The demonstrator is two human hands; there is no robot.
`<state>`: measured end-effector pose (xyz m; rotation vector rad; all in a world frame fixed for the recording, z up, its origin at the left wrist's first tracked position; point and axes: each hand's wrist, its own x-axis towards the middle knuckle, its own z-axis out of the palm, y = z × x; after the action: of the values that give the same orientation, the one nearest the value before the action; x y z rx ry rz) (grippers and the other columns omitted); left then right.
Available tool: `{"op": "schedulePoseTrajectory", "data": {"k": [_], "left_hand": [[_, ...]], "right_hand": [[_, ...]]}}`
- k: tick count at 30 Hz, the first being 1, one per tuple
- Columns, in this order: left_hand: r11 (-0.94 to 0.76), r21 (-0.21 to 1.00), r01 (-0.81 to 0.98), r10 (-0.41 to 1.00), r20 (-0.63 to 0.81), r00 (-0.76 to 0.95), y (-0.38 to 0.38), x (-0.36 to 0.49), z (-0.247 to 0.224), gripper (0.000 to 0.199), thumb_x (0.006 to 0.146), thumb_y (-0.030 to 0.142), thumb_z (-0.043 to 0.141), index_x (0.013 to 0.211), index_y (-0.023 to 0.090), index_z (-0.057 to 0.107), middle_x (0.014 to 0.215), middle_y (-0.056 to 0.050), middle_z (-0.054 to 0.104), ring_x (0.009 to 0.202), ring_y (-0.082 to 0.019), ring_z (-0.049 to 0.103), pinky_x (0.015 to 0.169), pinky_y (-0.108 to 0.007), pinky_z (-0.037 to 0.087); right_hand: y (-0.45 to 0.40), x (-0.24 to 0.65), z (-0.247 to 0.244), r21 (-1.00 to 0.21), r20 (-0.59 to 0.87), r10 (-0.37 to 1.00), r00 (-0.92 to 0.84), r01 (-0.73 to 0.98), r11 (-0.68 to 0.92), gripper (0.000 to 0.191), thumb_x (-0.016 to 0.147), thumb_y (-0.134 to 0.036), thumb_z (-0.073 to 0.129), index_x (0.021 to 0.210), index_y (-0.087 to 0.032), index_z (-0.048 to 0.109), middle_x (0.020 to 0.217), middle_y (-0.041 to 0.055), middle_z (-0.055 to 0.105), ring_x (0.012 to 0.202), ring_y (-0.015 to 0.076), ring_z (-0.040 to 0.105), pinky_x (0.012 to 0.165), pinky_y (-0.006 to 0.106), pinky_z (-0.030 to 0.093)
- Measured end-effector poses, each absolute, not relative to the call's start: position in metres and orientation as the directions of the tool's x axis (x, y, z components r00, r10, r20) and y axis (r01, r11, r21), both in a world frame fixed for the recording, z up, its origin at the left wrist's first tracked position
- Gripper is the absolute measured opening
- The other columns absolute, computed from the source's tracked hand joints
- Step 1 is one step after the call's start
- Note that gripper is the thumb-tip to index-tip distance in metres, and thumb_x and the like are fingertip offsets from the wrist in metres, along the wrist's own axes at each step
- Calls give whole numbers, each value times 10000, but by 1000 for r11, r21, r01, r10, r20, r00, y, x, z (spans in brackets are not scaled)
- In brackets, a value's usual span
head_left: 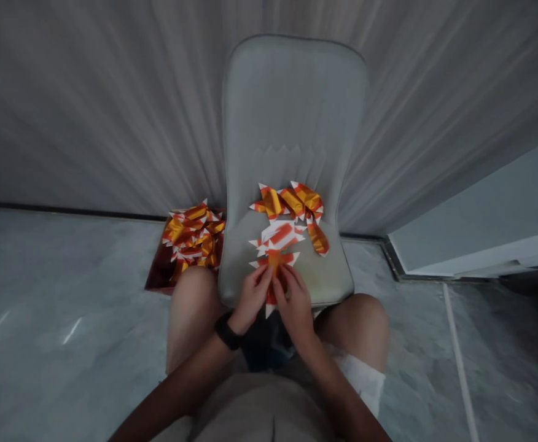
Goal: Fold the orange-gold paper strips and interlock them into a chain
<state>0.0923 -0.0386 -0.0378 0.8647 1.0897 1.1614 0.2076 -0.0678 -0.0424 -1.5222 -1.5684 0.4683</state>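
Observation:
Both hands work on one folded paper piece (274, 261), gold in the middle with red and white pointed ends. My left hand (252, 293) pinches its left side, and my right hand (293, 298) grips its right side. A white-and-red pointed tip hangs below the fingers. Just beyond lies a small stack of flat paper sheets (278, 234), white and red side up. Several folded gold-and-red pieces (292, 200) sit in a heap farther back on the seat, with a single one (317, 238) at the right. The fingertips partly hide the piece being held.
A grey padded chair (296, 98) stands between my knees, its back toward a curtain (112, 92). Left of it, a dark red box (157, 273) is filled with similar folded pieces (195, 233). A pale cabinet-like panel (481, 209) stands at the right.

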Motion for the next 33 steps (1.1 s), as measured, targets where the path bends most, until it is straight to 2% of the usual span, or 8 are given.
{"op": "schedulePoseTrajectory", "data": {"k": [8,14,20,25,29,33], "left_hand": [[319,825,-467,944,-320,79,-39,97,-35,459,776,465,794,1154,208,746,1227,-85,727,1143,-230,656,1020,-335,479],[376,724,-578,919,-370,136,-38,93,-31,465,754,471,815,1121,193,749,1157,-82,752,1023,-205,707,922,-290,527],[426,669,-609,899,-388,202,-39,89,-37,486,737,437,840,1141,188,736,1104,-76,764,969,-193,720,888,-285,544],[418,697,-583,906,-367,211,-39,89,-43,462,729,424,849,1107,182,739,1075,-71,764,929,-176,714,874,-279,536],[430,719,-546,901,-381,208,-39,89,-42,467,716,413,861,1100,177,737,1080,-71,757,913,-164,706,833,-254,530],[402,755,-519,915,-355,192,-41,89,-36,473,726,410,852,1119,176,730,1117,-79,746,969,-179,696,863,-264,525]], "right_hand": [[-63,213,-48,-922,200,976,91,354,156,498,928,-379,610,1394,-205,602,1438,124,581,1330,265,545,1154,464,419],[-63,208,-52,-971,143,983,117,208,117,585,822,-387,739,1372,-227,621,1455,108,568,1329,282,540,1153,485,415],[-67,203,-61,-997,35,991,131,68,27,584,861,-415,689,1400,-216,589,1446,109,579,1329,271,547,1159,485,406],[-71,201,-61,-1000,-15,993,120,-29,-11,659,805,-435,750,1401,-209,582,1455,112,572,1342,283,539,1154,492,414],[-76,201,-54,-988,-86,990,110,-140,-71,605,825,-462,723,1366,-217,613,1441,99,589,1341,273,546,1163,483,406],[-81,203,-50,-982,-89,987,132,-177,-65,594,853,-465,693,1384,-217,595,1456,97,575,1365,265,523,1185,483,372]]}}
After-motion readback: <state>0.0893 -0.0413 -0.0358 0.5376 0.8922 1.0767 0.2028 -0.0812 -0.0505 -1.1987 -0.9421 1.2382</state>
